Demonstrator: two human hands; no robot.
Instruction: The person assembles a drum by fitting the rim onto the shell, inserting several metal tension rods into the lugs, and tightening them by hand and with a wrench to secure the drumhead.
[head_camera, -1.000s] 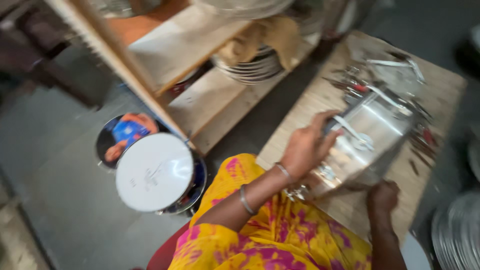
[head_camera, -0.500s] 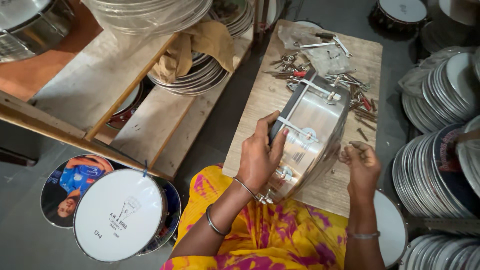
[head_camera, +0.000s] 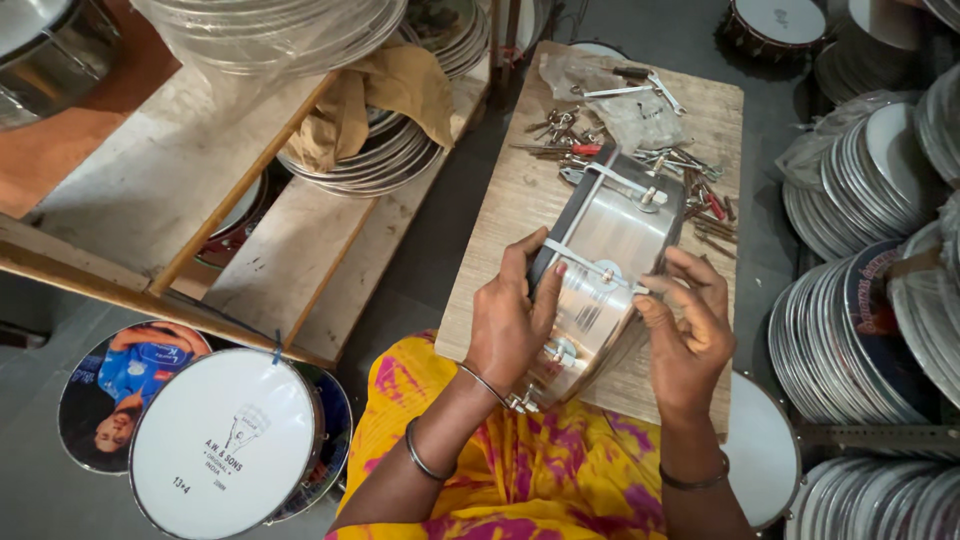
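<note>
Drum shell (head_camera: 600, 275) of shiny metal stood on edge on the wooden surface (head_camera: 500, 215), left hand (head_camera: 512, 325) gripping its rim, right hand (head_camera: 688, 335) pinching a tension rod (head_camera: 592, 263); loose hardware (head_camera: 640, 150) lay just beyond.

Light: soft, even daylight, moderately bright, no hard shadows.
Glare: pale sheen on the steel drum shell (head_camera: 600, 280) between the fingers (head_camera: 545, 290).
Shadow: faint, under the shell on the worktop (head_camera: 500, 210).
Focus: sharp at the fingers; slight softness beyond them towards the frame edges.
Distortion: mild wide-angle bending at the corners.
</note>
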